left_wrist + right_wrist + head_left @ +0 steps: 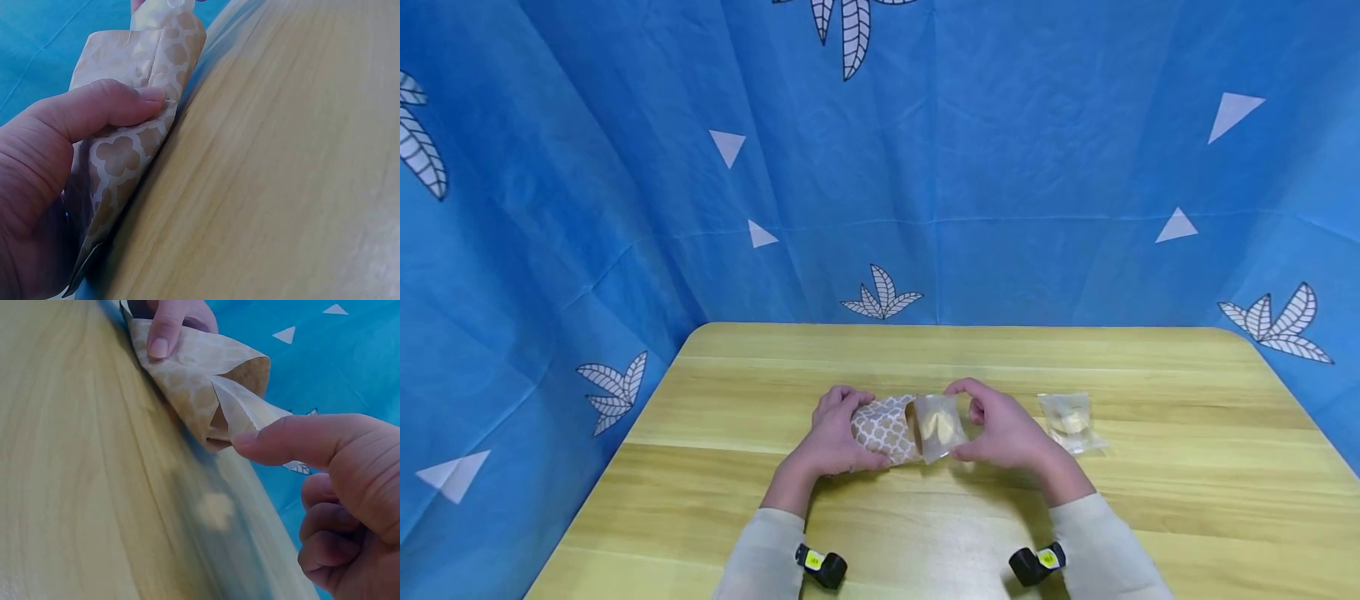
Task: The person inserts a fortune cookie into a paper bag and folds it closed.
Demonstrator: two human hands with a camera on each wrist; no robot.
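Observation:
A brown paper bag [883,427] with a white lattice pattern lies on its side, its mouth facing right. My left hand [837,437] grips it, and in the left wrist view the thumb presses on the paper. Between thumb and forefinger my right hand [1003,425] pinches a small clear packet [942,427] at the bag's mouth. Something pale yellow shows inside that packet. From the right wrist view, the packet's near corner [240,412] overlaps the gaping mouth; how far it reaches inside is hidden.
A second clear packet [1071,423] with a pale yellow piece lies on the wooden table [1187,483], right of my right hand. A blue curtain [1037,167] with leaf and triangle prints hangs behind the table and along its left side.

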